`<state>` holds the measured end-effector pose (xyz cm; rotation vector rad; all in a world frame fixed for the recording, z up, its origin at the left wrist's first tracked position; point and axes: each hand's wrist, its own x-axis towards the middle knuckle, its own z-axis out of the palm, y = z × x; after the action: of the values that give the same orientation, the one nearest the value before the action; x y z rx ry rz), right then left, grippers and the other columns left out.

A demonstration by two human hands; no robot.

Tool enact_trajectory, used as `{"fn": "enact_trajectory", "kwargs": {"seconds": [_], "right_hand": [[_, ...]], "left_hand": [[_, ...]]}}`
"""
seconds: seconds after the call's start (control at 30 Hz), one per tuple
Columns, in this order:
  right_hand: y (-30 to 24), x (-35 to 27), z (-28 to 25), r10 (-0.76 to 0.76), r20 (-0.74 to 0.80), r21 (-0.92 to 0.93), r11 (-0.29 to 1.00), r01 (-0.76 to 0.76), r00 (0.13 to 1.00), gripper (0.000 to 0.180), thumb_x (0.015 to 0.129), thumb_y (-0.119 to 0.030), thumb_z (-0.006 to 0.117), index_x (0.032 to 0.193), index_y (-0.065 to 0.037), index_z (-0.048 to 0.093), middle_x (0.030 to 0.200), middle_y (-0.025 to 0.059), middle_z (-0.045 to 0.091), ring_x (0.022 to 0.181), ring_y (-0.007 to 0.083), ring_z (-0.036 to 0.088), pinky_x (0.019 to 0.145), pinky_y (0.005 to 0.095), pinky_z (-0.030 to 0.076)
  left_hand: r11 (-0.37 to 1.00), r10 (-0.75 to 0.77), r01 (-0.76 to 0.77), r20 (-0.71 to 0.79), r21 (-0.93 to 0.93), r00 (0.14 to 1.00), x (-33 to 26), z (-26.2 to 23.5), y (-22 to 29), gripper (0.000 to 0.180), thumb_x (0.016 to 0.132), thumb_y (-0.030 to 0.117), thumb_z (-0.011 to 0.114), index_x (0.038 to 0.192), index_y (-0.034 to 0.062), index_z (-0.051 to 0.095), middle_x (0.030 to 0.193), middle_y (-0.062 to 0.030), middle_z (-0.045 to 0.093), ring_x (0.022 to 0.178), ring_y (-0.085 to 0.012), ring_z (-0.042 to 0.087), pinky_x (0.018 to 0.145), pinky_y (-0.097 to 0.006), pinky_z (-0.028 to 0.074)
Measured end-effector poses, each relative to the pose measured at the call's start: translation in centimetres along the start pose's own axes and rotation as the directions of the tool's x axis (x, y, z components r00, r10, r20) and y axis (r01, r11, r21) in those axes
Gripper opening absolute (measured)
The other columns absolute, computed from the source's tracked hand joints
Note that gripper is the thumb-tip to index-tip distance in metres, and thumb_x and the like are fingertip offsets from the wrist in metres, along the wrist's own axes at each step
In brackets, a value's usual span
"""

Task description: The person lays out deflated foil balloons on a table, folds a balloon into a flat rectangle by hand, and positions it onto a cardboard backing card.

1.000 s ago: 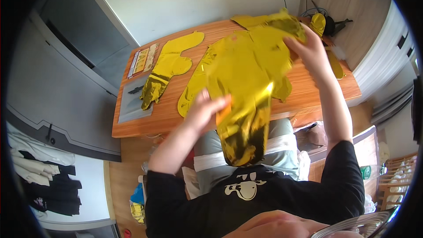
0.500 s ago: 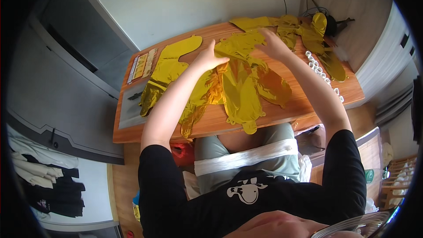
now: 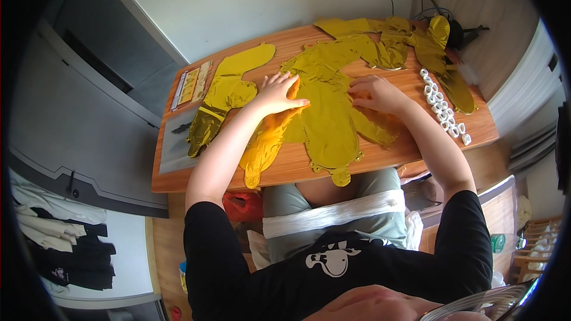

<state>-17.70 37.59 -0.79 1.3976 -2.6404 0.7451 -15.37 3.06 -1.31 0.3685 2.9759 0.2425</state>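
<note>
Flat, uninflated gold foil balloons point(image 3: 330, 125) cover the middle of the wooden table point(image 3: 410, 137). My left hand point(image 3: 276, 93) lies with spread fingers on the left side of the middle foil piece, thumb pointing inward. On its right side rests my right hand point(image 3: 379, 94), fingers apart and slightly bent, fingertips touching the foil. Neither hand grips anything. The foil's lower lobes reach the table's near edge, and the rounded tab at the bottom hangs just past it.
Another gold foil piece point(image 3: 235, 86) lies on the left by a printed card point(image 3: 191, 86). More gold foil point(image 3: 428, 44) stretches along the back right. Several small white rolls point(image 3: 437, 104) line the right side. A white bundle point(image 3: 333, 214) lies across my lap.
Both hands have come down onto the foil; the right hand moved nearer to me. The middle foil piece is now flatter and smoother, with its lower lobes spread out.
</note>
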Motion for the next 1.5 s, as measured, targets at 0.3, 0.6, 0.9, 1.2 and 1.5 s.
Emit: {"fn": "enact_trajectory", "kwargs": {"seconds": [0.3, 0.6, 0.9, 1.2, 1.5], "right_hand": [[-0.8, 0.1, -0.1, 0.042, 0.006, 0.013, 0.999, -0.042, 0.999, 0.034, 0.086, -0.019, 0.079, 0.115, -0.002, 0.073, 0.127, 0.0161, 0.068, 0.117, 0.0360, 0.062, 0.101, 0.0430, 0.050], [-0.5, 0.0, 0.7, 0.006, -0.063, -0.024, 1.000, -0.007, 0.998, 0.033, 0.084, -0.020, 0.080, 0.112, -0.003, 0.075, 0.125, 0.0146, 0.069, 0.117, 0.0345, 0.062, 0.102, 0.0433, 0.049], [-0.5, 0.2, 1.1, -0.036, -0.084, -0.049, 0.998, 0.031, 0.996, 0.032, 0.081, -0.019, 0.082, 0.109, -0.004, 0.075, 0.120, 0.0123, 0.070, 0.111, 0.0330, 0.063, 0.098, 0.0422, 0.049], [-0.2, 0.7, 1.3, -0.027, -0.042, 0.097, 0.995, 0.031, 0.999, 0.033, 0.078, -0.012, 0.084, 0.107, -0.001, 0.074, 0.119, 0.0135, 0.069, 0.107, 0.0329, 0.063, 0.092, 0.0402, 0.052], [-0.3, 0.9, 1.4, -0.027, -0.030, 0.062, 0.998, 0.029, 0.999, 0.035, 0.076, -0.009, 0.083, 0.109, -0.002, 0.073, 0.118, 0.0131, 0.069, 0.110, 0.0331, 0.063, 0.095, 0.0404, 0.051]], "left_hand": [[1.000, -0.001, 0.001, -0.021, -0.018, 1.000, 0.1, 0.5, -0.8, 0.113, 0.082, 0.085, 0.057, 0.163, 0.0129, 0.027, 0.171, -0.0162, 0.018, 0.159, -0.0361, 0.010, 0.128, -0.056, 0.003], [0.987, 0.024, -0.042, -0.113, -0.156, 0.993, -0.2, 1.0, -2.5, 0.116, 0.085, 0.086, 0.050, 0.165, 0.0085, 0.017, 0.171, -0.0204, 0.009, 0.159, -0.0359, 0.003, 0.127, -0.058, 0.000], [1.000, 0.012, -0.010, 0.115, -0.011, 0.993, -4.0, -0.7, -3.4, 0.133, 0.073, 0.086, 0.065, 0.165, 0.0065, 0.010, 0.172, -0.0188, 0.002, 0.159, -0.0363, -0.005, 0.126, -0.058, -0.004], [0.998, 0.061, -0.055, 0.133, -0.043, 0.989, -4.4, -0.3, -4.4, 0.145, 0.062, 0.088, 0.070, 0.164, 0.0045, 0.013, 0.172, -0.0186, 0.007, 0.159, -0.0385, -0.004, 0.126, -0.058, -0.004], [0.974, 0.119, -0.125, -0.042, -0.190, 0.992, -4.2, 0.5, -3.4, 0.120, 0.082, 0.085, 0.055, 0.165, 0.0095, 0.013, 0.172, -0.0165, 0.008, 0.160, -0.0313, -0.003, 0.127, -0.055, -0.002]]}}
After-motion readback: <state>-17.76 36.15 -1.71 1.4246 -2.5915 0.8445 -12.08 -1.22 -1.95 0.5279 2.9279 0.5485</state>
